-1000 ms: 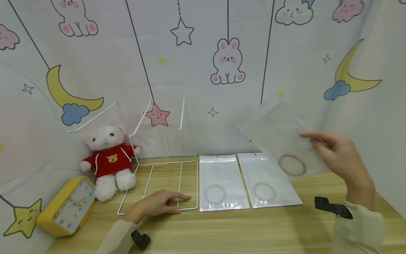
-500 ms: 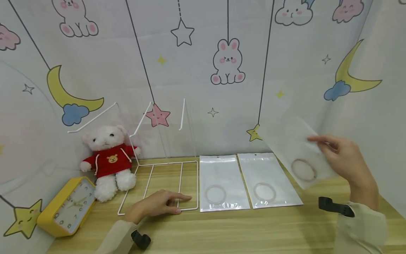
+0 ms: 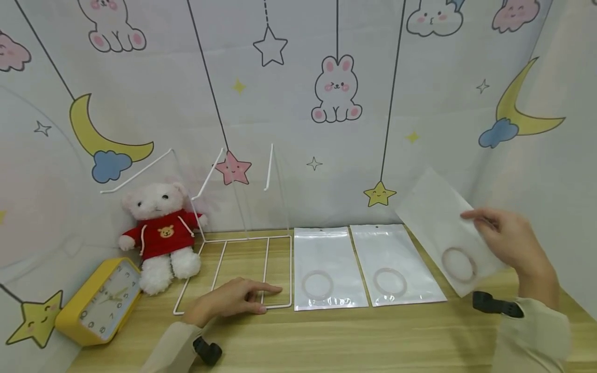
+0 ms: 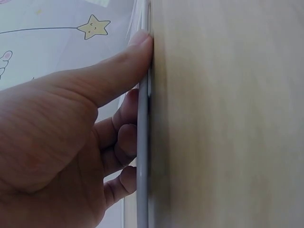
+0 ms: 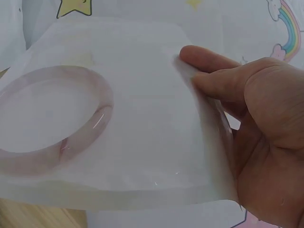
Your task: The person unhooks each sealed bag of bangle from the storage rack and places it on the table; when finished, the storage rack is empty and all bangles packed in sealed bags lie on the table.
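Note:
My right hand (image 3: 515, 241) pinches the side edge of a translucent zip bag (image 5: 152, 118) between thumb and index finger. Inside the raised, tilted bag a pale pink bangle (image 5: 90, 147) lies near one end. On the table, two similar bags lie side by side: a left bag (image 3: 322, 254) and a right bag (image 3: 384, 246), each with a pale ring in its lower part. My left hand (image 3: 233, 300) rests on the front bar of a white wire rack (image 3: 291, 274). Its thumb touches the bar in the left wrist view, and the other fingertips sit behind it.
A plush bear (image 3: 165, 233) in a red hoodie sits at the rack's left, with a yellow alarm clock (image 3: 88, 290) in front of it. A patterned cloth (image 3: 289, 109) hangs behind the wooden table (image 3: 354, 336). White rack arms (image 3: 268, 166) stick up.
My right hand has moved right and slightly down with the bag, uncovering the right-hand bag on the table and a yellow star on the cloth. The left hand has stayed put.

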Available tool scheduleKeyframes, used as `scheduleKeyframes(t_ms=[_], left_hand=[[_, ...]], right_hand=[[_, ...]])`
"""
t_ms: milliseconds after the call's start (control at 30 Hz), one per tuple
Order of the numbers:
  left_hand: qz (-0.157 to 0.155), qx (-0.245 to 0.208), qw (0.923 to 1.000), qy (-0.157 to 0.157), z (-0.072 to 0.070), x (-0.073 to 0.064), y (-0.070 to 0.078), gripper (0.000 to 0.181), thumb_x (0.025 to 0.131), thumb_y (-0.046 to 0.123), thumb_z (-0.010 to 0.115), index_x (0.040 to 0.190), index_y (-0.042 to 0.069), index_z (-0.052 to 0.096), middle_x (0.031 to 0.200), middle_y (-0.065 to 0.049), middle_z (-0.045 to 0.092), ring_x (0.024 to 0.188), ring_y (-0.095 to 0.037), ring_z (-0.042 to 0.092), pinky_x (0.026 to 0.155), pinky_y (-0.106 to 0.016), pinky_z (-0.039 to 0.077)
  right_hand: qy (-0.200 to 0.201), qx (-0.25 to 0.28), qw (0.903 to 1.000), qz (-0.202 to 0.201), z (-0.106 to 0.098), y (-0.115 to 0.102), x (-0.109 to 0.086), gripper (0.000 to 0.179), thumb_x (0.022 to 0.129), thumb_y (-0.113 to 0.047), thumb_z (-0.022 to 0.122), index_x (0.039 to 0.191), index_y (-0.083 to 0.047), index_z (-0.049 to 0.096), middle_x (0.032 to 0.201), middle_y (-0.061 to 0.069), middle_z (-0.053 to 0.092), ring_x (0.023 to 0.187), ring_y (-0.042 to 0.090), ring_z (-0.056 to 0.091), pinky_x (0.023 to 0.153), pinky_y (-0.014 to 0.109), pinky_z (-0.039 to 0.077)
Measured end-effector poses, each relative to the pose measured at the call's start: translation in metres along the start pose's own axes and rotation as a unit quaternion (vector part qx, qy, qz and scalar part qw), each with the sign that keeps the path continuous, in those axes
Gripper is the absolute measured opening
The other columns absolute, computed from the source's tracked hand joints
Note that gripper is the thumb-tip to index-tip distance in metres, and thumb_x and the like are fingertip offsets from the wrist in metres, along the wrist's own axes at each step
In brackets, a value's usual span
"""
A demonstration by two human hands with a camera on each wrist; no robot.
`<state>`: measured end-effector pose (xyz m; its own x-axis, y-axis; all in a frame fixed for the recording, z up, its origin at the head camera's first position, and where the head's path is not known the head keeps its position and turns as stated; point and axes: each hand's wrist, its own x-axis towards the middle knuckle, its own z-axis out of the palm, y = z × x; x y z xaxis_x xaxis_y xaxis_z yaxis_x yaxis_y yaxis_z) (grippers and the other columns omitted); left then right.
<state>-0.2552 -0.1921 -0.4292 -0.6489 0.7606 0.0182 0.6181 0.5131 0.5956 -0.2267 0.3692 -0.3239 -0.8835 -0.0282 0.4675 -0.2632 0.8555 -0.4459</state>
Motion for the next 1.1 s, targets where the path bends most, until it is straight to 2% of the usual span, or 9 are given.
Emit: scheduleKeyframes(t_ms=[100, 400, 500, 633, 733, 967, 1100], left_hand=[[0.001, -0.005, 1.0, -0.001, 0.0, 0.0, -0.001, 0.047, 0.092, 0.029, 0.072, 0.135, 0.012, 0.064, 0.066, 0.013, 0.047, 0.06, 0.002, 0.043, 0.057, -0.02, 0.038], [0.003, -0.008, 1.0, -0.003, 0.001, 0.0, -0.003, 0.046, 0.093, 0.028, 0.072, 0.135, 0.011, 0.064, 0.066, 0.013, 0.048, 0.06, 0.002, 0.043, 0.057, -0.02, 0.038], [0.004, -0.007, 1.0, -0.002, 0.002, 0.0, -0.004, 0.047, 0.093, 0.029, 0.072, 0.135, 0.012, 0.064, 0.066, 0.013, 0.047, 0.06, 0.002, 0.043, 0.057, -0.02, 0.038], [-0.004, -0.006, 1.0, -0.002, 0.002, 0.001, -0.006, 0.047, 0.093, 0.031, 0.072, 0.136, 0.013, 0.064, 0.066, 0.014, 0.048, 0.06, 0.002, 0.043, 0.057, -0.019, 0.038], [-0.008, -0.006, 0.9999, -0.003, 0.002, 0.001, -0.007, 0.047, 0.093, 0.031, 0.072, 0.136, 0.014, 0.064, 0.066, 0.015, 0.048, 0.06, 0.002, 0.044, 0.057, -0.019, 0.038], [-0.007, -0.011, 0.9999, -0.001, 0.0, 0.0, 0.0, 0.046, 0.093, 0.028, 0.072, 0.135, 0.012, 0.065, 0.065, 0.013, 0.048, 0.059, 0.001, 0.043, 0.057, -0.02, 0.038], [-0.005, -0.012, 0.9999, -0.001, 0.001, 0.0, 0.0, 0.045, 0.093, 0.027, 0.073, 0.135, 0.012, 0.065, 0.065, 0.013, 0.048, 0.06, 0.002, 0.044, 0.056, -0.019, 0.038]], right_hand=[[-0.015, 0.004, 0.9998, 0.01, 0.001, 0.007, -0.002, 0.027, 0.102, -0.007, 0.048, 0.114, 0.0, 0.072, 0.12, 0.034, 0.062, 0.11, 0.048, 0.056, 0.072, 0.022, 0.037], [-0.064, -0.005, 0.9967, 0.05, 0.004, 0.022, -0.004, 0.03, 0.104, -0.009, 0.046, 0.121, 0.001, 0.067, 0.127, 0.04, 0.053, 0.103, 0.047, 0.054, 0.072, 0.042, 0.043], [-0.06, 0.0, 0.9965, 0.058, 0.006, 0.025, -0.004, 0.029, 0.103, -0.008, 0.047, 0.123, 0.001, 0.066, 0.127, 0.04, 0.053, 0.105, 0.048, 0.053, 0.073, 0.044, 0.043], [-0.045, 0.004, 0.9975, 0.055, 0.009, 0.029, -0.004, 0.027, 0.1, -0.005, 0.051, 0.121, 0.001, 0.066, 0.123, 0.039, 0.056, 0.1, 0.045, 0.055, 0.068, 0.035, 0.042], [-0.039, 0.002, 0.9978, 0.054, 0.011, 0.034, -0.005, 0.026, 0.099, -0.005, 0.051, 0.119, 0.001, 0.067, 0.122, 0.04, 0.055, 0.098, 0.047, 0.056, 0.065, 0.034, 0.042], [-0.025, -0.02, 0.9969, 0.072, 0.013, 0.044, -0.008, 0.028, 0.096, -0.002, 0.048, 0.114, 0.007, 0.067, 0.123, 0.044, 0.052, 0.101, 0.055, 0.052, 0.07, 0.047, 0.043], [-0.021, -0.03, 0.995, 0.093, 0.016, 0.05, -0.012, 0.029, 0.095, -0.001, 0.046, 0.113, 0.01, 0.065, 0.124, 0.046, 0.049, 0.096, 0.052, 0.051, 0.069, 0.047, 0.04]])
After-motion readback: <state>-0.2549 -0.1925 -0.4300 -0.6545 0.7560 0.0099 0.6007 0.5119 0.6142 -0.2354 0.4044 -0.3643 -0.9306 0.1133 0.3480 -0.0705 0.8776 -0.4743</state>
